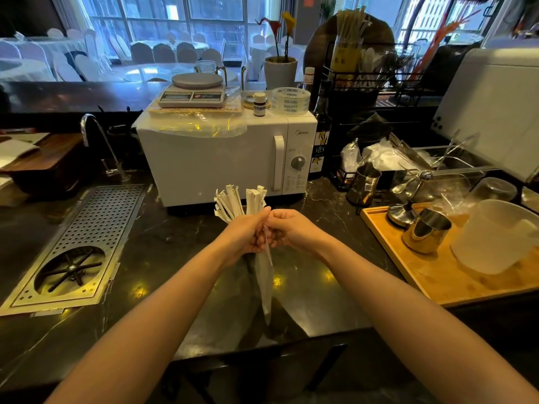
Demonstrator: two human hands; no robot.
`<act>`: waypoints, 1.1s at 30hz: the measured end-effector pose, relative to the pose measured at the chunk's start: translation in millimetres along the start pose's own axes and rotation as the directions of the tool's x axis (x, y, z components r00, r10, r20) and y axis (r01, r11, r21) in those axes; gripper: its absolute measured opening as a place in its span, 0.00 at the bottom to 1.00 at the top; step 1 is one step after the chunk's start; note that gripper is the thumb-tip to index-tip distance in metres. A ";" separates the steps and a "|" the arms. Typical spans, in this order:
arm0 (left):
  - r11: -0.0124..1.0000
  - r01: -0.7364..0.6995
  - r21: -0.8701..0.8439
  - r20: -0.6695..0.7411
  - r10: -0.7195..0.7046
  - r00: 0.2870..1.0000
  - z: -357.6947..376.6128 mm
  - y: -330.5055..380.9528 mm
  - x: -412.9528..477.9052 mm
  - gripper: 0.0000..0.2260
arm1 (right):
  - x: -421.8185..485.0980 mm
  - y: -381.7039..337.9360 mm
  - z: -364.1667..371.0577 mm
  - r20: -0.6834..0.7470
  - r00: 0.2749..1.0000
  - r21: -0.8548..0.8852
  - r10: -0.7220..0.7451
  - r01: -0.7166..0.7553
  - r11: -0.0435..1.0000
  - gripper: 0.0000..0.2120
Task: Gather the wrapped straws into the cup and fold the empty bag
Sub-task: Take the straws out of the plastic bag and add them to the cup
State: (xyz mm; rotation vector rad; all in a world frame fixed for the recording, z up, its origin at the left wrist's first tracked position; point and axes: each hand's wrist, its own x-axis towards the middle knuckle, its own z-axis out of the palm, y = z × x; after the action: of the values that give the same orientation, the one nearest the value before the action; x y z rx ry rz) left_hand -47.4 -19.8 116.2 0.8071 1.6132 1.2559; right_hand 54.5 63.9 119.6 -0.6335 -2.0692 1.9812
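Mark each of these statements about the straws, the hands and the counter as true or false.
1. Both hands grip the bundle of wrapped straws. True: the left hand and right hand meet around it.
2. The straws lie flat on the counter. False: they are held upright above the counter.
3. A kitchen scale sits on the microwave. True.
4. The microwave door is open. False: it is closed.
5. The wooden tray is left of the hands. False: it is to their right.

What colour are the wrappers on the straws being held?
White paper wrappers on the straws, clearest in the head view, bunched in the left hand.
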 end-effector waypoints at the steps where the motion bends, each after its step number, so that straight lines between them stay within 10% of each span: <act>1: 1.000 -0.002 -0.008 0.007 0.003 1.000 -0.1 -0.7 0.5 0.20 | -0.1 0.6 -1.1 0.001 1.000 0.000 0.002 -0.002 1.000 0.10; 33: 1.000 -0.017 -0.007 0.192 0.017 0.981 1.0 -5.0 -3.3 0.13 | -13.8 7.9 -13.9 0.018 0.999 0.044 0.028 -0.029 0.999 0.05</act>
State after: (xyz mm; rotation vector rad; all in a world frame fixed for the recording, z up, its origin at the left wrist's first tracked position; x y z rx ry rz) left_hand -45.1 -23.7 112.2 0.9121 1.4502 1.1562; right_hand 74.1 70.4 114.8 -0.6429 -2.0313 2.0497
